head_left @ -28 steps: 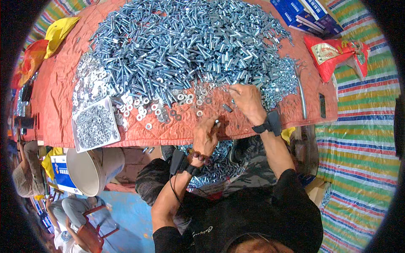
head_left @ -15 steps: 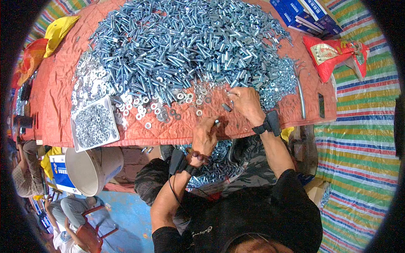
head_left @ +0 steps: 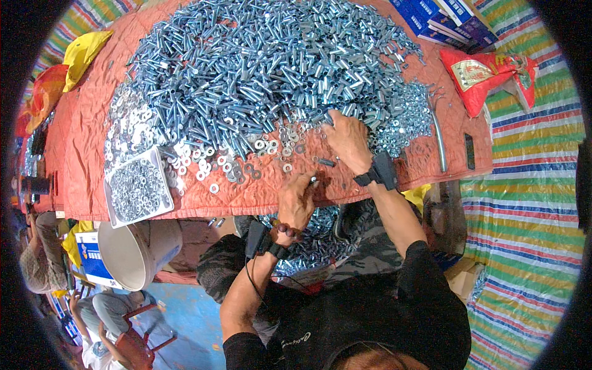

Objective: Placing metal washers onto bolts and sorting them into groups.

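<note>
My left hand [head_left: 296, 200] is closed near the table's front edge, with the end of a small shiny metal bolt [head_left: 313, 180] showing at its fingertips. The rest of that piece is hidden in the fingers. My right hand [head_left: 348, 142] reaches to the near edge of a big heap of metal sleeves and bolts [head_left: 265, 68], thumb and forefinger apart at the sleeves there. A loose metal sleeve [head_left: 325, 162] lies on the red quilted cloth [head_left: 246, 196] between my hands. Flat washers [head_left: 265, 145] are scattered along the heap's near side, left of my right hand.
A white tray of small ring washers [head_left: 139, 188] sits at the front left edge. Small nuts [head_left: 407, 120] lie right of the heap, beside a bent metal rod [head_left: 439, 135]. A red bag [head_left: 472, 77] and blue boxes [head_left: 447, 21] stand farther right. A pale bucket [head_left: 132, 253] stands below.
My right hand has moved away from me and slightly left, up to the heap's edge. The loose sleeve lies turned differently on the cloth. My left hand has barely shifted.
</note>
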### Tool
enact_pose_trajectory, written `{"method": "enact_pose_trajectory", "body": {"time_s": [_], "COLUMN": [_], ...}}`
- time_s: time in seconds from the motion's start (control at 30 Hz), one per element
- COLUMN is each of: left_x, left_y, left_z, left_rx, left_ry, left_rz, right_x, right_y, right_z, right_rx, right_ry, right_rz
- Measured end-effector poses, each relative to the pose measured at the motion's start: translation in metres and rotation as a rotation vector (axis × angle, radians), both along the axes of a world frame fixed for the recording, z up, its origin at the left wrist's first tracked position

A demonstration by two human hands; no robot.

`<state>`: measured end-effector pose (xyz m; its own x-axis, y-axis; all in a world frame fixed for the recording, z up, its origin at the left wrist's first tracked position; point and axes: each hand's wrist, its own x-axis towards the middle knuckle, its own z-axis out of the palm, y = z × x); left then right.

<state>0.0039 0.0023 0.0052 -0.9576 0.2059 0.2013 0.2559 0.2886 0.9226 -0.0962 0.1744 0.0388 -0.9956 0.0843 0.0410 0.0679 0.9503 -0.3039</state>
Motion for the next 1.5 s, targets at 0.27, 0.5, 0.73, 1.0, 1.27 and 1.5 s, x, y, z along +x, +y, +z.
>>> {"method": "enact_pose_trajectory", "body": {"time_s": [0.27,0.5,0.73,1.0,1.27,1.5], "left_x": [0.0,-0.001,-0.001,0.0,-0.002,-0.001], "left_y": [-0.001,-0.003,-0.001,0.002,0.001,0.002], "left_z": [-0.006,-0.014,-0.006,-0.01,-0.003,-0.006], "left_rx": [0.005,-0.019,-0.003,-0.024,-0.002,-0.043], "left_ry": [0.044,0.079,0.039,0.066,0.014,0.063], "left_rz": [-0.001,-0.009,-0.011,0.023,0.011,0.036], "right_x": [-0.004,0.026,0.04,0.055,0.072,0.07], "right_y": [0.015,0.023,0.028,0.024,0.01,0.026], "right_z": [-0.008,0.0,0.0,0.003,0.018,0.003], "right_rx": [-0.644,-1.279,-1.483,-1.609,-1.307,-1.314], "right_ry": [-0.107,-0.502,-0.591,-0.553,-0.404,-0.25], "right_rz": [0.076,0.083,0.103,0.086,0.146,0.005]}}
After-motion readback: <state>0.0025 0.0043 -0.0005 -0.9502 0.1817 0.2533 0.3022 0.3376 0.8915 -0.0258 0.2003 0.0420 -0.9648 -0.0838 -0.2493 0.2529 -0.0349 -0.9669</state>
